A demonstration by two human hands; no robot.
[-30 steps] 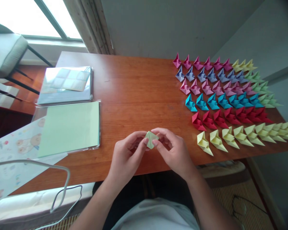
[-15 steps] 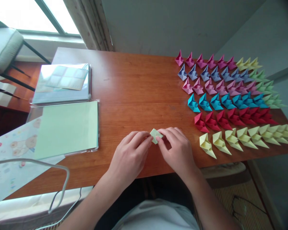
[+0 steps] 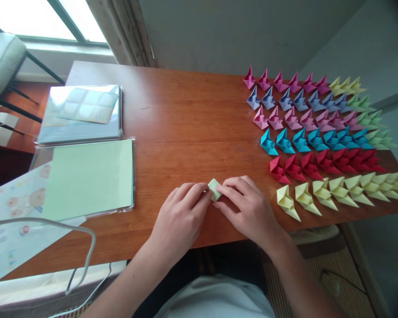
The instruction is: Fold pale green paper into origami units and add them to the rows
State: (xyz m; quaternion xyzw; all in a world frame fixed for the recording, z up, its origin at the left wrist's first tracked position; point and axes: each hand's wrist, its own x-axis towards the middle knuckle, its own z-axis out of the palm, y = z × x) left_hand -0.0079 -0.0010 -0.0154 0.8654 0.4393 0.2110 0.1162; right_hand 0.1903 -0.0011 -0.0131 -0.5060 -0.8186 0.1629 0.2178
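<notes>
A small folded pale green paper [image 3: 214, 190] lies near the table's front edge, between my two hands. My left hand [image 3: 184, 214] pinches its left corner between thumb and fingers. From the right, my right hand [image 3: 248, 207] touches the paper with a fingertip at its right side. The thumb of that hand sits a little below, apart from the index finger. Both hands rest low over the wooden table.
Rows of folded paper pieces stand at the right, among them red [image 3: 277, 170], blue [image 3: 268, 142] and pale yellow [image 3: 287, 202] ones. At the left lie green sheets [image 3: 89, 176], a packet [image 3: 82, 132], a patterned sheet [image 3: 6, 238] and a white cable [image 3: 63, 227].
My right thumb has come off the paper's face and moved down, and the index finger now touches the right side. The view has shifted slightly.
</notes>
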